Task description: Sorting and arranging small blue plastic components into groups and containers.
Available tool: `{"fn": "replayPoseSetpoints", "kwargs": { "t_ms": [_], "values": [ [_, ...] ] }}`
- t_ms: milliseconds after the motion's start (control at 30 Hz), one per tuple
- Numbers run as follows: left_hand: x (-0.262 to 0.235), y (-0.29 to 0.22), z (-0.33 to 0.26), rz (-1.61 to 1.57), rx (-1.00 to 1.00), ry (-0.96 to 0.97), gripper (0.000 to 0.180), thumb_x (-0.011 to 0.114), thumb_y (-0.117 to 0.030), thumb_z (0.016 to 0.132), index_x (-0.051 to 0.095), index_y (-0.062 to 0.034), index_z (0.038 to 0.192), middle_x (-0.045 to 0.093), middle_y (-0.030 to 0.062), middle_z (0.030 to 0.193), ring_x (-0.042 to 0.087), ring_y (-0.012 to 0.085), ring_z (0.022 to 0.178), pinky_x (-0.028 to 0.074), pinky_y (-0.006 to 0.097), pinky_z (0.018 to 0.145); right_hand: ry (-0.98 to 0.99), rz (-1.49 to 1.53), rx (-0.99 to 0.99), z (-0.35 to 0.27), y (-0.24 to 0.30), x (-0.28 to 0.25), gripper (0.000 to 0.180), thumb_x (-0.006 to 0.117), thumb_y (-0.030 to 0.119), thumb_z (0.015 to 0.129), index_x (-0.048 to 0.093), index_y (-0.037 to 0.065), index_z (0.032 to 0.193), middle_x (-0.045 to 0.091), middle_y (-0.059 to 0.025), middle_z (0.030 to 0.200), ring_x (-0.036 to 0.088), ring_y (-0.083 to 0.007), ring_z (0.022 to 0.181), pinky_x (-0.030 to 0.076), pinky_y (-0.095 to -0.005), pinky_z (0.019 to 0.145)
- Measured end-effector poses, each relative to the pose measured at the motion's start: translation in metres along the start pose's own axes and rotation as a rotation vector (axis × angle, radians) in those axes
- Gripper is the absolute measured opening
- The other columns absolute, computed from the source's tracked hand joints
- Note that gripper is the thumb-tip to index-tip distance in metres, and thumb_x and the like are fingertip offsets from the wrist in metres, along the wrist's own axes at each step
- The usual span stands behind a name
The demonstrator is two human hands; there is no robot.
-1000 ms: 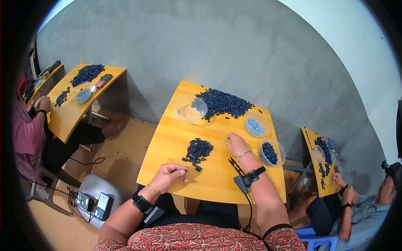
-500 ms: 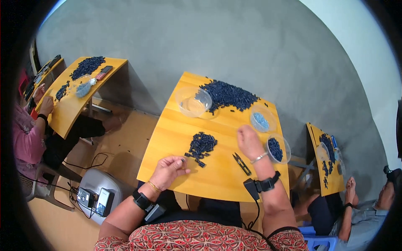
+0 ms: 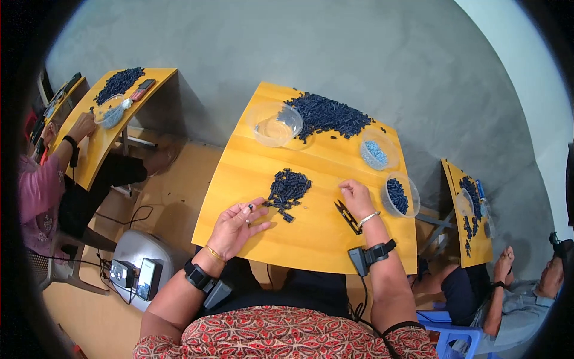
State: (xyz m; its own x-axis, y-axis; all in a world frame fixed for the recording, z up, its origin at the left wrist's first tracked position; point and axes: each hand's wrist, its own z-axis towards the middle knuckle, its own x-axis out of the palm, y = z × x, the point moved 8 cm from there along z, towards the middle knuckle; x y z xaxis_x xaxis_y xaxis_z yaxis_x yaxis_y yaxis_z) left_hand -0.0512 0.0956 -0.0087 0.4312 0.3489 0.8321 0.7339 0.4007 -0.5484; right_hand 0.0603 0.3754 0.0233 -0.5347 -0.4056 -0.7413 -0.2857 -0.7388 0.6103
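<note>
My left hand [image 3: 233,228] pinches a small dark-blue plastic piece [image 3: 250,207] between thumb and forefinger, its other fingers spread. Right beside it lies a loose pile of dark-blue pieces [image 3: 288,188]. My right hand [image 3: 357,199] is closed with its fingertips curled together above the table; whatever may be between them is hidden. Just under that hand rest black thread snips [image 3: 347,216], blades pointing away. To its right stands a clear bowl [image 3: 417,197] of dark-blue pieces [image 3: 397,196]. Farther back, another clear bowl [image 3: 391,149] has light-blue bits [image 3: 375,154] in it.
A large heap of dark-blue pieces [image 3: 327,115] covers the table's far side, beside a mostly bare clear bowl [image 3: 269,142]. A tiny pale bit [image 3: 305,207] lies mid-table. Co-workers sit at tables [image 3: 89,158] to the left and right [image 3: 475,251].
My right hand has come nearer to me, toward the snips. The fingers of my left hand have spread more, and a tiny pale bit now shows on the table. The view has tilted slightly.
</note>
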Motion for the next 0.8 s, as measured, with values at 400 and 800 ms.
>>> {"fn": "replayPoseSetpoints", "kwargs": {
  "t_ms": [400, 800],
  "values": [
    [-0.003, 0.003, -0.001, 0.081, -0.040, 0.042, 0.011, 0.050, -0.011, 0.087, 0.058, -0.0037, 0.089, 0.058, 0.0089, 0.093, 0.057, 0.0158, 0.082, 0.047, 0.036, 0.083, 0.337, -0.037, -0.283, -0.047, 0.126, 0.051, 0.017, 0.061, 0.010, 0.072, 0.053, 0.003, 0.086, 0.056, -0.0139, 0.079, 0.057, -0.0311, 0.074, 0.046, -0.0369, 0.065],
    [0.001, 0.005, -0.002, 0.144, -0.034, 0.103, 0.010, 0.050, -0.008, 0.087, 0.058, -0.0017, 0.088, 0.058, 0.0072, 0.086, 0.057, 0.0156, 0.075, 0.048, 0.035, 0.079, 0.162, -0.196, -0.450, -0.066, 0.136, 0.049, 0.008, 0.056, 0.001, 0.073, 0.051, 0.002, 0.079, 0.053, -0.0131, 0.073, 0.054, -0.0285, 0.067, 0.044, -0.0355, 0.061]
  ]
}}
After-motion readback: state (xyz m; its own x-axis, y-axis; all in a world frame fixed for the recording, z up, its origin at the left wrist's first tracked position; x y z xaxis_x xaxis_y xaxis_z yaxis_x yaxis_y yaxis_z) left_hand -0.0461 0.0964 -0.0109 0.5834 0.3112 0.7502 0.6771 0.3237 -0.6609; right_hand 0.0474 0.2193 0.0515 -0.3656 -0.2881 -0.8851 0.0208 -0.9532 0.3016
